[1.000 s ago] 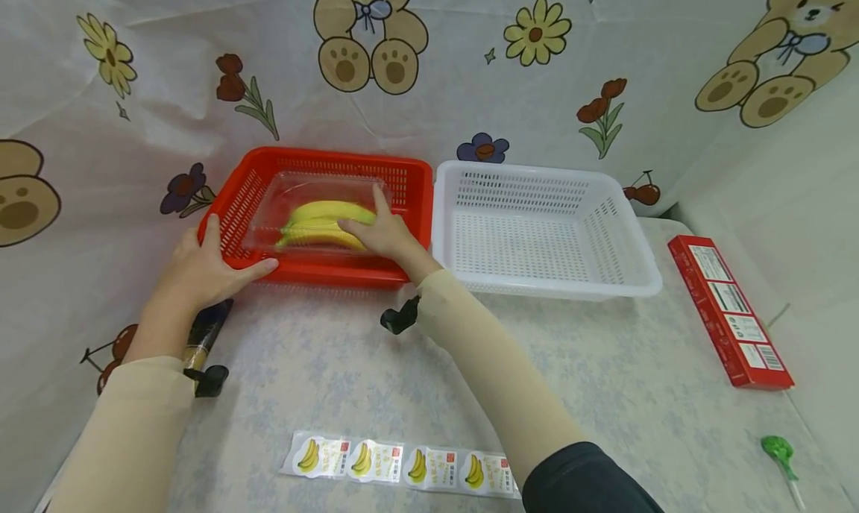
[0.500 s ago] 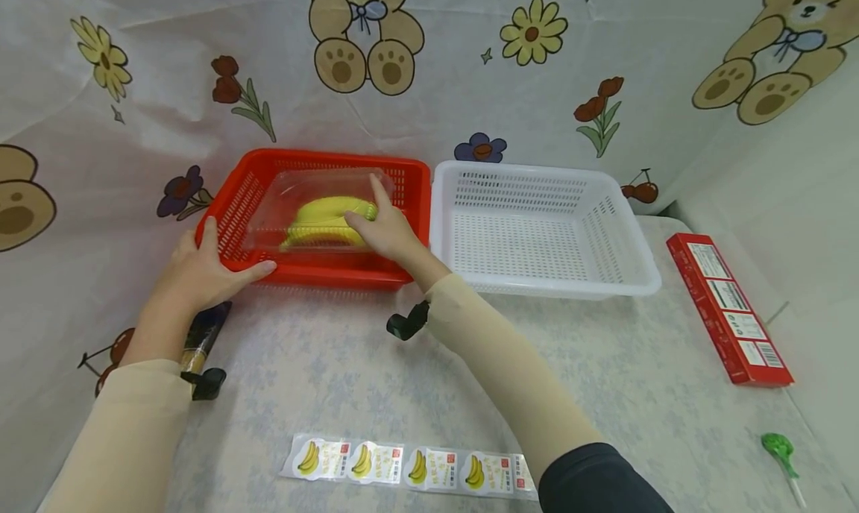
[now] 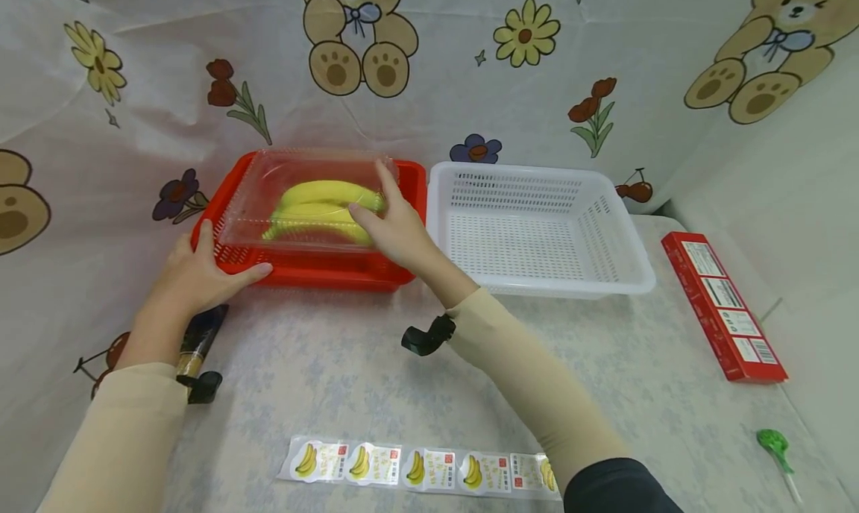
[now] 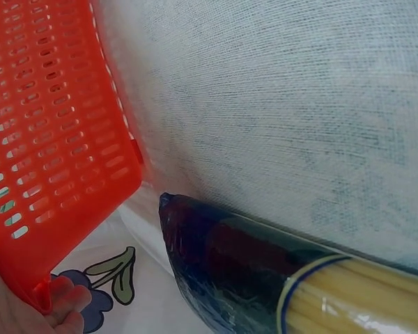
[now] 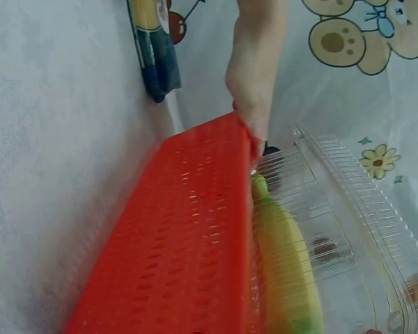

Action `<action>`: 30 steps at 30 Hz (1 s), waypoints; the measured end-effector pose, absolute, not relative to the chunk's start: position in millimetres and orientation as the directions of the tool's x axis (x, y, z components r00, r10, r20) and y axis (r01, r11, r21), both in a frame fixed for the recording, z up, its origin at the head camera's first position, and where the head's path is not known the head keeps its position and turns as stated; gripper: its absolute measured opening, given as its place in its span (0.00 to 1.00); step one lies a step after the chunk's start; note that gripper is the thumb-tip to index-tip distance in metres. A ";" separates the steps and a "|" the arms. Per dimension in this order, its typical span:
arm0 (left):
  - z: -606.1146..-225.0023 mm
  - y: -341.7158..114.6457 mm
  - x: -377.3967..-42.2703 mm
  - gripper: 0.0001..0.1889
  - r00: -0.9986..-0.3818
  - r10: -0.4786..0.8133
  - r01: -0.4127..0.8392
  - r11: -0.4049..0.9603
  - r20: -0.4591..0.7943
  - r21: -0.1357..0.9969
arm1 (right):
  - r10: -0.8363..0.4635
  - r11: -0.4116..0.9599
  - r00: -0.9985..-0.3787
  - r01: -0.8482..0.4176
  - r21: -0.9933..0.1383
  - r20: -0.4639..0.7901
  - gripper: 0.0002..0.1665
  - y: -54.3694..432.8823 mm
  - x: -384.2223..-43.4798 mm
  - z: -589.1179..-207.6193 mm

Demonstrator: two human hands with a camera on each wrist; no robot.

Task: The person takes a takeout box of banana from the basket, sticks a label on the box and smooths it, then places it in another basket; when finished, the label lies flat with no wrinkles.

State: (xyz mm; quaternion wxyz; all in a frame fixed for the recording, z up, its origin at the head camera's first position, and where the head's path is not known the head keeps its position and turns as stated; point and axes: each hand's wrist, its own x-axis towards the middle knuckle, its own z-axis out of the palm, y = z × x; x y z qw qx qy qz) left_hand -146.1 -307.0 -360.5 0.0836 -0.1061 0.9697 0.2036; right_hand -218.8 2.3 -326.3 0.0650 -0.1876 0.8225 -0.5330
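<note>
I have the left hand [image 3: 201,276] gripping the left front corner of the red basket [image 3: 322,278], thumb splayed out. My right hand [image 3: 406,228], thumb and index finger wide apart, holds the right end of a clear, ribbed plastic box [image 3: 302,171] over that basket, curved smooth bananas [image 3: 322,215] inside. Right of the red basket stands a perforated white basket [image 3: 517,244]; near its left front corner, a glossy packet [image 3: 203,332].
</note>
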 end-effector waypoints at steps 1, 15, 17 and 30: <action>-360.7 -307.0 -145.9 0.73 -0.964 -0.172 -0.240 0.893 -0.205 0.380 | -0.376 0.350 -0.921 -0.240 -0.905 0.099 0.48 5.4 -217.0 -323.8; -362.7 -308.2 -147.5 0.72 -0.966 -0.162 -0.230 0.894 -0.203 0.384 | -0.393 0.235 -0.914 -0.204 -0.950 0.099 0.48 60.4 -175.6 -269.9; -363.6 -308.8 -147.4 0.72 -0.968 -0.157 -0.224 0.895 -0.197 0.387 | -0.387 0.229 -0.917 -0.201 -0.953 0.100 0.48 67.6 -174.7 -271.2; -367.7 -304.7 -143.2 0.67 -0.980 -0.181 -0.196 0.877 -0.077 0.438 | -0.326 0.258 -0.934 -0.239 -0.936 0.148 0.47 114.0 -184.2 -300.3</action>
